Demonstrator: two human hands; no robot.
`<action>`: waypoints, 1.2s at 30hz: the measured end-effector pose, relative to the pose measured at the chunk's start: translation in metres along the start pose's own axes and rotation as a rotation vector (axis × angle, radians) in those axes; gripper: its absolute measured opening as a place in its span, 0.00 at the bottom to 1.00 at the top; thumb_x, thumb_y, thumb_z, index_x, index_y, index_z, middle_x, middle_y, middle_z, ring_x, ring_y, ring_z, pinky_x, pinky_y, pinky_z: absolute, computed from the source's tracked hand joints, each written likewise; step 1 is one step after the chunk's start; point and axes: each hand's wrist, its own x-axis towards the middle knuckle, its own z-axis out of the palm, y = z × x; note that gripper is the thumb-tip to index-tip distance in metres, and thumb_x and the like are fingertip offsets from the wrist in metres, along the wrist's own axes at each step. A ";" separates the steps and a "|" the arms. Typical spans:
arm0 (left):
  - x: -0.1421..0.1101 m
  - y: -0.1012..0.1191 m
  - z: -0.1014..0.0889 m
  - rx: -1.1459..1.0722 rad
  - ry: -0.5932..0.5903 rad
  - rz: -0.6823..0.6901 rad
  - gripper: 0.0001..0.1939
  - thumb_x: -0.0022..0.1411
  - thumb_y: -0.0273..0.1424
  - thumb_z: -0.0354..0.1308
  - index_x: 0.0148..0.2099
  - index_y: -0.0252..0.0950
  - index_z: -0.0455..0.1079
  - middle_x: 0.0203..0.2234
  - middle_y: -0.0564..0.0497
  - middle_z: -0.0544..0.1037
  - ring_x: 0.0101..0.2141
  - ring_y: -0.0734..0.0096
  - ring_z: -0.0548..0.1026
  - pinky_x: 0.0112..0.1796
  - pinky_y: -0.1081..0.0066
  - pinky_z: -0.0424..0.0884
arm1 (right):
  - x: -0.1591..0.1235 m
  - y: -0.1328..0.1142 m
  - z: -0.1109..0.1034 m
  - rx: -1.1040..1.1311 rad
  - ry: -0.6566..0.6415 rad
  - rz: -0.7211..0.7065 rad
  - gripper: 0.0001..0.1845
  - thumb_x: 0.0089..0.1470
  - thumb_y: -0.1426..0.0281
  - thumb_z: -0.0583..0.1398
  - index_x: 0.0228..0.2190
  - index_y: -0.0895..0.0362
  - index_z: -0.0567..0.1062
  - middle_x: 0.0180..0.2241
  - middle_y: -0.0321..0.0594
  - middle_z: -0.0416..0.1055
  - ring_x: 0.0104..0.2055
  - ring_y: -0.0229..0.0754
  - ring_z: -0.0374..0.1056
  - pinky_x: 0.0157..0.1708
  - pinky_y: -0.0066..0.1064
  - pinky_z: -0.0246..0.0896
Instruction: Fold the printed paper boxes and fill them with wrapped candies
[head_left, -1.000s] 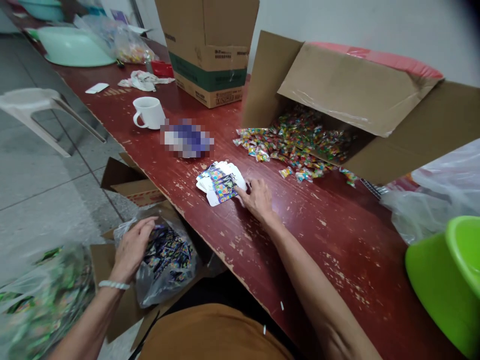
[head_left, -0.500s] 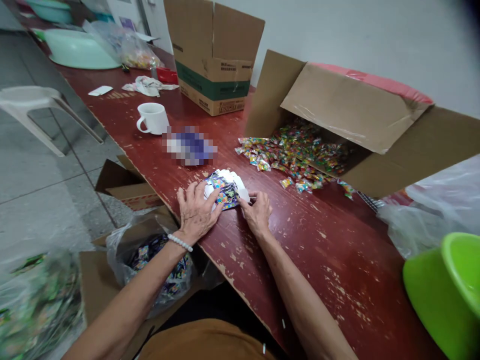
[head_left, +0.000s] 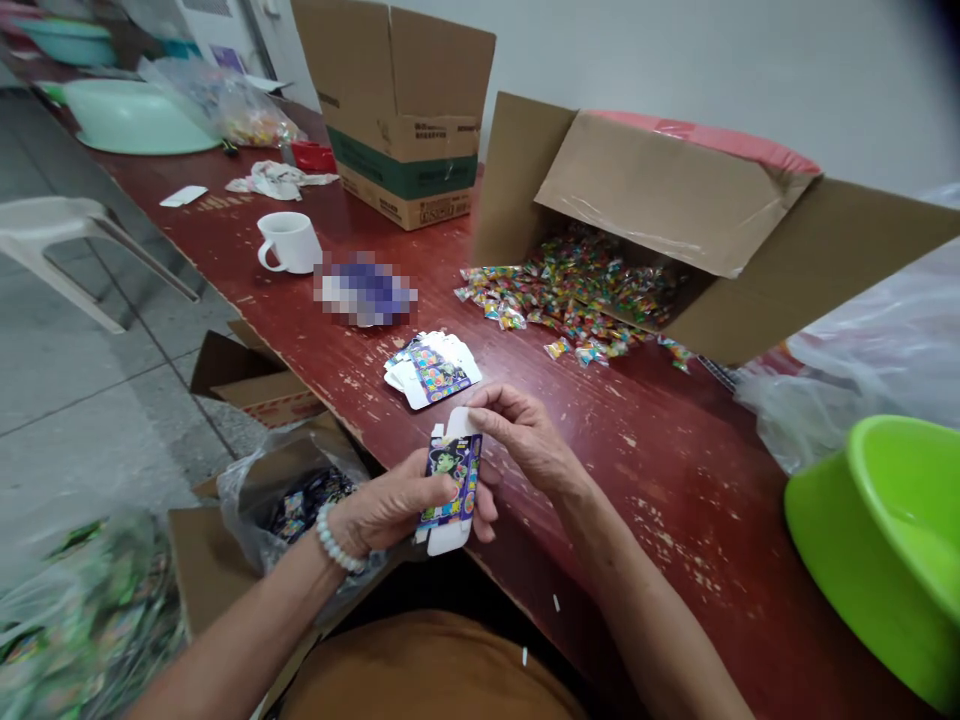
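Now both hands are closed on a printed carton (head_left: 454,490), raised just above the near edge of the table (head_left: 675,480). The left hand (head_left: 386,510), with a beaded bracelet at its wrist, wraps the carton's lower half, while the right hand (head_left: 525,435) curls over the top and pinches a white flap between its fingers. The carton looks partly formed, with white end flaps still loose, though the hands hide part of it.

Just far of the hands, a small stack (head_left: 431,368) of flat printed blanks lies on the table, so some blanks remain unfolded. Near left, an open plastic bag (head_left: 247,500) holds dark printed cartons (head_left: 311,505), apparently a fair number, though their exact state is hard to tell. Farther right, candy packets (head_left: 555,290) spill from a cardboard box (head_left: 660,190) lying on its side. A white mug (head_left: 289,243) and a pixelated bundle (head_left: 366,290) sit left of the packets; what the bundle is cannot be told. A green basin (head_left: 870,540) sits at right.
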 end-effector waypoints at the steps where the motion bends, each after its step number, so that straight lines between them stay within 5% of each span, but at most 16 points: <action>1: 0.000 -0.004 0.003 -0.038 0.007 0.008 0.30 0.50 0.48 0.70 0.48 0.32 0.73 0.36 0.40 0.81 0.34 0.58 0.80 0.36 0.66 0.74 | -0.003 -0.001 0.001 0.005 0.005 -0.002 0.14 0.50 0.57 0.68 0.31 0.54 0.76 0.29 0.34 0.73 0.30 0.36 0.67 0.32 0.28 0.65; 9: -0.005 -0.006 0.014 0.100 0.218 0.007 0.18 0.54 0.42 0.69 0.37 0.32 0.75 0.27 0.45 0.81 0.25 0.63 0.80 0.30 0.68 0.75 | -0.034 -0.005 0.007 0.109 -0.024 0.063 0.22 0.50 0.60 0.69 0.46 0.49 0.73 0.36 0.35 0.75 0.31 0.37 0.70 0.31 0.29 0.67; 13: -0.002 -0.010 0.013 0.191 0.312 0.009 0.17 0.57 0.41 0.67 0.37 0.30 0.75 0.27 0.45 0.80 0.25 0.66 0.79 0.29 0.70 0.73 | -0.049 0.003 0.015 0.123 -0.099 0.198 0.18 0.52 0.56 0.67 0.40 0.53 0.75 0.25 0.33 0.71 0.20 0.35 0.64 0.21 0.28 0.62; 18: 0.005 -0.017 0.015 0.342 0.412 0.115 0.17 0.57 0.40 0.67 0.42 0.32 0.74 0.35 0.48 0.80 0.33 0.70 0.77 0.36 0.73 0.73 | -0.051 0.011 0.015 -0.063 0.171 0.113 0.14 0.52 0.58 0.65 0.32 0.57 0.78 0.27 0.36 0.75 0.26 0.36 0.68 0.28 0.28 0.63; 24: 0.003 -0.034 0.025 0.407 0.740 0.422 0.33 0.56 0.35 0.67 0.60 0.42 0.57 0.40 0.51 0.77 0.35 0.70 0.78 0.38 0.69 0.76 | -0.050 0.020 0.010 -0.150 0.318 0.019 0.17 0.53 0.62 0.66 0.43 0.54 0.75 0.33 0.36 0.76 0.34 0.40 0.71 0.35 0.30 0.65; 28: 0.001 -0.037 0.028 0.489 0.716 0.431 0.26 0.58 0.34 0.65 0.58 0.42 0.64 0.46 0.50 0.77 0.39 0.69 0.78 0.42 0.71 0.75 | -0.056 0.030 0.017 -0.069 0.354 -0.031 0.17 0.53 0.63 0.66 0.44 0.51 0.72 0.31 0.32 0.73 0.32 0.38 0.69 0.34 0.28 0.64; 31: 0.001 -0.030 0.025 0.464 0.697 0.376 0.17 0.58 0.36 0.66 0.48 0.39 0.70 0.37 0.51 0.80 0.33 0.70 0.77 0.34 0.73 0.74 | -0.056 0.032 0.016 -0.054 0.295 -0.022 0.11 0.54 0.62 0.66 0.37 0.53 0.75 0.31 0.33 0.72 0.32 0.37 0.67 0.34 0.28 0.63; 36: 0.004 -0.025 0.020 0.405 0.651 0.309 0.14 0.58 0.39 0.65 0.43 0.38 0.73 0.33 0.51 0.80 0.32 0.68 0.77 0.30 0.74 0.72 | -0.047 0.027 0.000 -0.025 0.240 0.131 0.16 0.48 0.58 0.69 0.25 0.57 0.74 0.25 0.34 0.70 0.26 0.36 0.63 0.29 0.28 0.60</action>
